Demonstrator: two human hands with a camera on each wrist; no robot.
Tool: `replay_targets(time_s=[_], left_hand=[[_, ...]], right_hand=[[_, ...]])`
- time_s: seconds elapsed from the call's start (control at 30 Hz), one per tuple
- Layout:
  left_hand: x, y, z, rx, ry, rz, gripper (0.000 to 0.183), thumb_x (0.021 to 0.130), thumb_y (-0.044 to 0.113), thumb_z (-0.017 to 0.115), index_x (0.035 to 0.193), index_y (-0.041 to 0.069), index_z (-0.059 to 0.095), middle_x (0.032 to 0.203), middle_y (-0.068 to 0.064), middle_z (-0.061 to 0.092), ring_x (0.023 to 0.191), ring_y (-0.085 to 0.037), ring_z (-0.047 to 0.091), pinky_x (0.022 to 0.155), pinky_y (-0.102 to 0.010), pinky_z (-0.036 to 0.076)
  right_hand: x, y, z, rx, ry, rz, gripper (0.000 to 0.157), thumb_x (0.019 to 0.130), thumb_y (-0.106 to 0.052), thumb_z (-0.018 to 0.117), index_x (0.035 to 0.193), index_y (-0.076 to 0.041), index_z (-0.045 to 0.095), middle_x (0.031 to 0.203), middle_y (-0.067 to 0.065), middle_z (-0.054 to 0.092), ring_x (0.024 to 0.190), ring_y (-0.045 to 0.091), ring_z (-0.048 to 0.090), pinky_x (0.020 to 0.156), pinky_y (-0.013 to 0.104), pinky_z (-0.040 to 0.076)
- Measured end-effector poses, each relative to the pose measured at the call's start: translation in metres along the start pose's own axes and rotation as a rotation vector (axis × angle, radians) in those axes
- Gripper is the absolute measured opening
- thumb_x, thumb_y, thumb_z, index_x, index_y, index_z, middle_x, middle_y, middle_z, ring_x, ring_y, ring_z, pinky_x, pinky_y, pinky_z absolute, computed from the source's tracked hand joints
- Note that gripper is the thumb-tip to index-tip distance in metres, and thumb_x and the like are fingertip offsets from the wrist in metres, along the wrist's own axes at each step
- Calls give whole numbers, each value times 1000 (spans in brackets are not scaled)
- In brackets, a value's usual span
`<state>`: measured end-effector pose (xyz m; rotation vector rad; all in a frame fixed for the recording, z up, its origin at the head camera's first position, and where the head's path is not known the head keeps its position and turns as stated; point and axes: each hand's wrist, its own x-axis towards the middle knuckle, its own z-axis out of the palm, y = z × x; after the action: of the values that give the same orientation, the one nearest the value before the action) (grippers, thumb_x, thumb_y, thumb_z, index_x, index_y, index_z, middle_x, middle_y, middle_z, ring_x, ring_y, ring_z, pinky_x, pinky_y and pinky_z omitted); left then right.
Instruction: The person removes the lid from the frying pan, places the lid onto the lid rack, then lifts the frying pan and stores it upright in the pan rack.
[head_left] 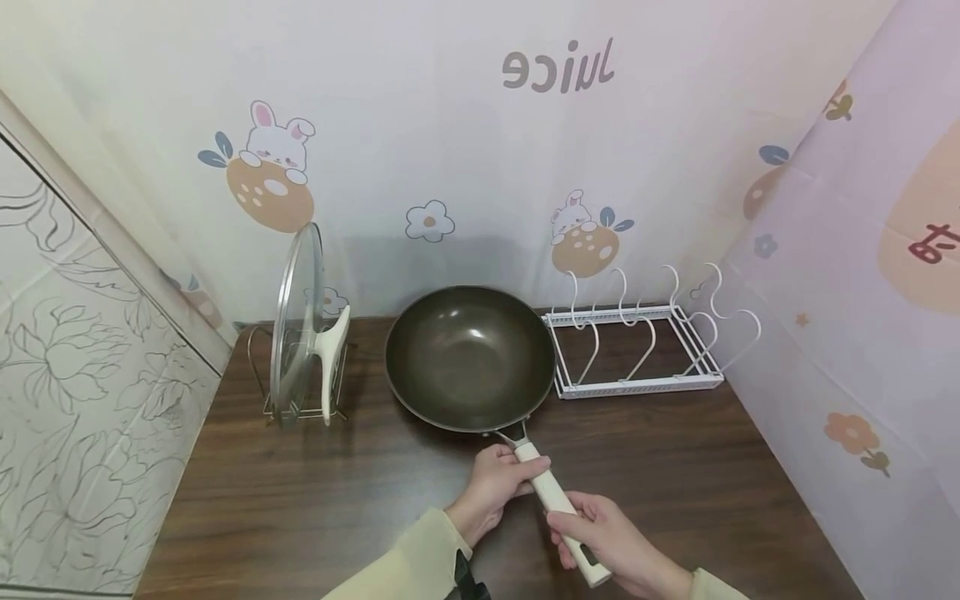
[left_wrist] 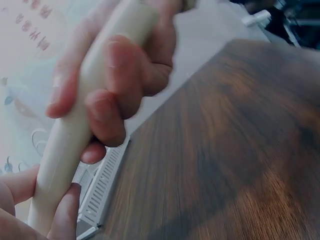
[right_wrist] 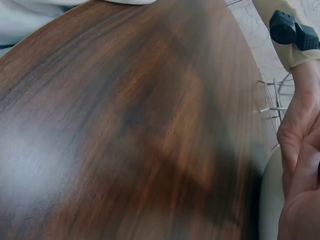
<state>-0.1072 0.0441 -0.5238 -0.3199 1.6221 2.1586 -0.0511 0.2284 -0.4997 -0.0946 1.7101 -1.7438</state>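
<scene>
A deep frying pan (head_left: 471,367) with a dark inside stands in the middle, its cream handle (head_left: 544,487) slanting toward the front right. My left hand (head_left: 495,490) pinches the handle close to the pan, thumb across the top. Further down, my right hand (head_left: 606,535) grips the handle near its holed end. In the left wrist view, the right hand's fingers (left_wrist: 120,75) curl round the handle (left_wrist: 70,145), with the left thumb and a finger lower on it. The right wrist view shows the pan's pale outer side (right_wrist: 270,195); the right hand's hold is mostly cut off there.
At the left, a glass lid (head_left: 288,333) with a cream handle (head_left: 332,358) stands upright in a wire stand (head_left: 257,367). A white rack (head_left: 641,386) with several curved dividers is right of the pan. Patterned cloth (head_left: 450,125) hangs behind the wooden table (head_left: 300,492).
</scene>
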Motion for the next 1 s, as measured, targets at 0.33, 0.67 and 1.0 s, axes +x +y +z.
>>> replay_targets(time_s=[0.33, 0.67, 1.0], left_hand=[[-13, 13, 11, -21, -30, 79, 37, 84, 1, 81, 108, -1, 53, 97, -15, 78, 83, -15, 74, 79, -32, 66], [-16, 43, 25, 23, -46, 159, 35, 83, 5, 84, 104, 2, 57, 96, -14, 79, 81, -13, 74, 80, -33, 66], [-13, 60, 39, 114, -83, 230, 37, 82, 11, 86, 107, 5, 59, 97, -11, 80, 84, -12, 76, 80, -22, 60]], right_hand=[[-14, -6, -3, -84, 2, -148, 17, 106, -9, 54, 113, 6, 55, 82, -4, 69, 62, 6, 67, 59, 22, 59], [-25, -32, -5, -249, 79, -334, 24, 104, -2, 53, 120, 16, 52, 82, -7, 68, 61, 9, 69, 53, 31, 58], [-33, -43, -8, -336, 228, -395, 23, 102, -1, 57, 120, 13, 55, 71, 13, 66, 56, 16, 67, 49, 32, 55]])
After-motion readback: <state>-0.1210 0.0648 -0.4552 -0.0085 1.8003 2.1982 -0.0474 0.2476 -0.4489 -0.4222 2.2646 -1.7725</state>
